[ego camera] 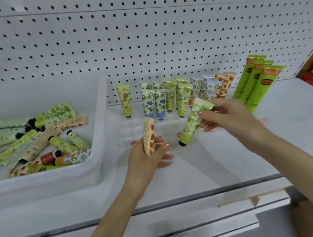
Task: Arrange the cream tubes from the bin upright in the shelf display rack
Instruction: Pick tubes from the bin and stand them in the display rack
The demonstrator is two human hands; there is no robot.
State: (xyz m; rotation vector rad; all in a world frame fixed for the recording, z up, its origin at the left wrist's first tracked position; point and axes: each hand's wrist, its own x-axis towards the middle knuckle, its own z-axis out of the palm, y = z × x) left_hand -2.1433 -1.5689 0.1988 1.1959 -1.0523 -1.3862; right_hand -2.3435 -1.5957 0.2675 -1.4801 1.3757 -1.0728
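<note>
while left hand (147,157) grips orange tube (149,136) upright, right hand (227,116) fingers (203,114) pinch tilted green tube (191,125)

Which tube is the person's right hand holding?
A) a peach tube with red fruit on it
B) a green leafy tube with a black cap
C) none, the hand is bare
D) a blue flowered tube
B: the right hand pinches the green leafy tube, tilted with its black cap down, while the left hand holds the peach tube.
</note>
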